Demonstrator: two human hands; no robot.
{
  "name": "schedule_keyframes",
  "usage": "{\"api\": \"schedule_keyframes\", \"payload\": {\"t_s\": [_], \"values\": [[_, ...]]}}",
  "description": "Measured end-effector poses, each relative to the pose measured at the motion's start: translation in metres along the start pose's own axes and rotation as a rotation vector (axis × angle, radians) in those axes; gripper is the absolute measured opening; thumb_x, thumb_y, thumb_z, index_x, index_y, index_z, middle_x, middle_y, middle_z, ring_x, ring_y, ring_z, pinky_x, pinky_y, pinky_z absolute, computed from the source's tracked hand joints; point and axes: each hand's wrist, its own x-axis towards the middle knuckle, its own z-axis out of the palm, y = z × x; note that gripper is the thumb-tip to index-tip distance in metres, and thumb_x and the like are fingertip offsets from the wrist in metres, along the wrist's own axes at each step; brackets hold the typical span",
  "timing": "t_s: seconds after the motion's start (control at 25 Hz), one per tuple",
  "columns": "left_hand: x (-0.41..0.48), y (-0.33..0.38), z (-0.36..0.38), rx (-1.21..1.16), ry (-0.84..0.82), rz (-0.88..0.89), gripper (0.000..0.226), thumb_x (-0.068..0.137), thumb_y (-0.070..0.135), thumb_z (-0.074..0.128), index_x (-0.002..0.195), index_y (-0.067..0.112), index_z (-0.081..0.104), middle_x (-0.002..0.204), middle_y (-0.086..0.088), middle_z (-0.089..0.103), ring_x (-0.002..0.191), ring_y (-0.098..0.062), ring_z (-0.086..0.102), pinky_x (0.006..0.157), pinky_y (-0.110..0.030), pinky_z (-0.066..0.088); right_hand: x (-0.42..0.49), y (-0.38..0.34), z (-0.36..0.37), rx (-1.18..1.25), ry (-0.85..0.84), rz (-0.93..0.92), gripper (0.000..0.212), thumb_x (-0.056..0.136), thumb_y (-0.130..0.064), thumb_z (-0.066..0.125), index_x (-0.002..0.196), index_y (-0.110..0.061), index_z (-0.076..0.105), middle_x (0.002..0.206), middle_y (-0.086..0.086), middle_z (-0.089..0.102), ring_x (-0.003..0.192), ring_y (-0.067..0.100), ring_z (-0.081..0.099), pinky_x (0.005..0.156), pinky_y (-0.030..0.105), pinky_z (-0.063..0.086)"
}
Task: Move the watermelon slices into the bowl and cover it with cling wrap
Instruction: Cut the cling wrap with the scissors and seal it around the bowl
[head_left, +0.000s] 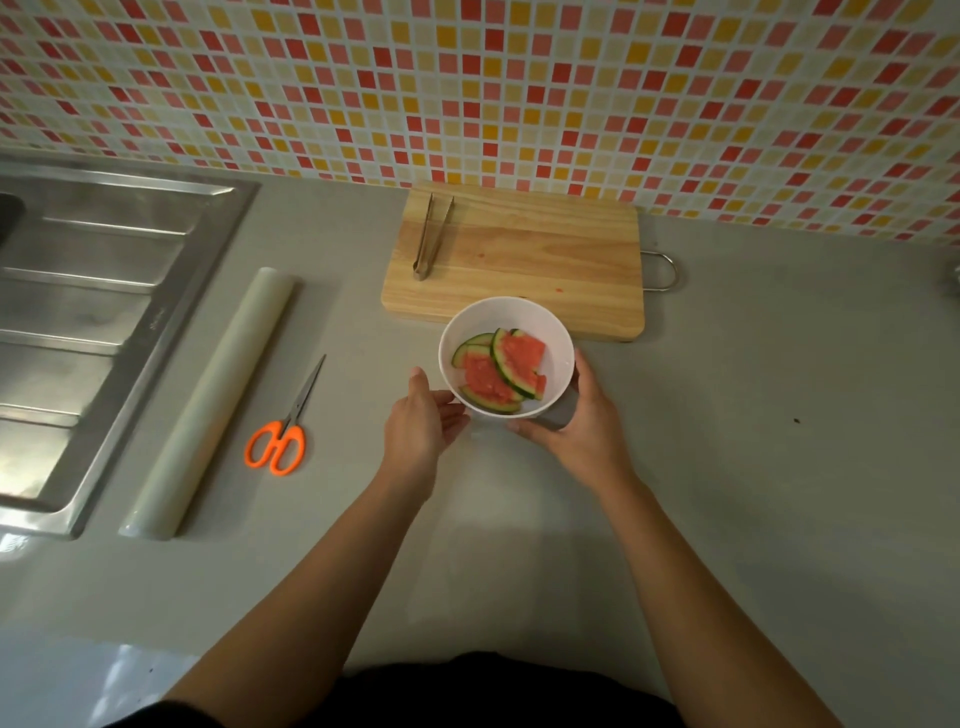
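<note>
A white bowl (506, 317) with a grey outside holds several watermelon slices (501, 370), red flesh with green rind. It is tilted toward me just in front of the wooden cutting board (545, 260). My right hand (579, 434) grips the bowl from the right, thumb by the rim and fingers under the base. My left hand (421, 423) cups its lower left side, fingers against the wall. The cling wrap roll (208, 402) lies on the counter to the left, apart from both hands.
Orange-handled scissors (283, 428) lie between the roll and the bowl. Metal tongs (431, 236) rest on the board's left part. A steel sink drainer (98, 322) fills the far left. A tiled wall stands behind the board.
</note>
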Motion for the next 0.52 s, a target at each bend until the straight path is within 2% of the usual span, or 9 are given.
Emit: {"api": "schedule_keyframes", "payload": {"t_s": [0.12,0.24,0.32,0.4,0.44,0.52], "values": [[-0.003,0.002,0.007,-0.077,-0.018,-0.023,0.059,0.102,0.04,0.022,0.108,-0.005,0.06,0.096,-0.018,0.067,0.091,-0.021,0.065,0.076,-0.025,0.05,0.0,0.001,0.0,-0.016,0.014,0.014,0.109,0.048,-0.057,0.083,0.14,-0.026,0.033,0.137,-0.007,0.05,0.124,0.01,0.048,0.102,0.037,0.045],[-0.002,0.003,0.009,-0.068,-0.034,-0.033,0.057,0.103,0.039,0.021,0.108,-0.003,0.059,0.093,-0.014,0.066,0.09,-0.02,0.063,0.084,-0.03,0.048,0.0,0.001,0.0,-0.047,0.021,0.004,0.108,0.051,-0.052,0.085,0.14,-0.021,0.033,0.138,-0.004,0.049,0.124,0.01,0.047,0.102,0.031,0.043],[0.001,0.002,0.007,0.064,-0.035,0.006,0.064,0.101,0.043,0.018,0.101,0.001,0.066,0.096,-0.014,0.068,0.096,-0.023,0.064,0.094,-0.036,0.047,0.001,0.005,0.0,-0.076,-0.001,0.0,0.107,0.053,-0.047,0.086,0.141,-0.019,0.032,0.139,-0.001,0.046,0.126,0.012,0.044,0.102,0.028,0.039],[0.002,0.005,0.004,0.343,0.017,0.098,0.068,0.101,0.043,0.012,0.092,0.01,0.07,0.102,-0.015,0.067,0.103,-0.027,0.058,0.101,-0.04,0.042,0.003,0.012,-0.002,-0.129,-0.031,0.002,0.111,0.054,-0.044,0.087,0.143,-0.014,0.028,0.143,0.004,0.039,0.132,0.017,0.037,0.108,0.03,0.034],[0.002,0.007,0.002,0.454,0.066,0.168,0.065,0.101,0.04,0.012,0.094,0.01,0.069,0.105,-0.016,0.065,0.105,-0.03,0.055,0.101,-0.041,0.04,0.002,0.015,-0.004,-0.159,-0.043,0.019,0.114,0.054,-0.044,0.087,0.144,-0.012,0.025,0.146,0.006,0.032,0.136,0.019,0.032,0.112,0.034,0.03],[0.003,0.014,-0.003,0.461,0.117,0.277,0.058,0.102,0.037,0.015,0.103,0.009,0.065,0.11,-0.016,0.064,0.108,-0.029,0.053,0.099,-0.039,0.039,0.0,0.014,-0.01,-0.166,-0.06,0.049,0.118,0.055,-0.043,0.086,0.147,-0.012,0.019,0.152,0.005,0.024,0.141,0.018,0.024,0.115,0.033,0.024]]}}
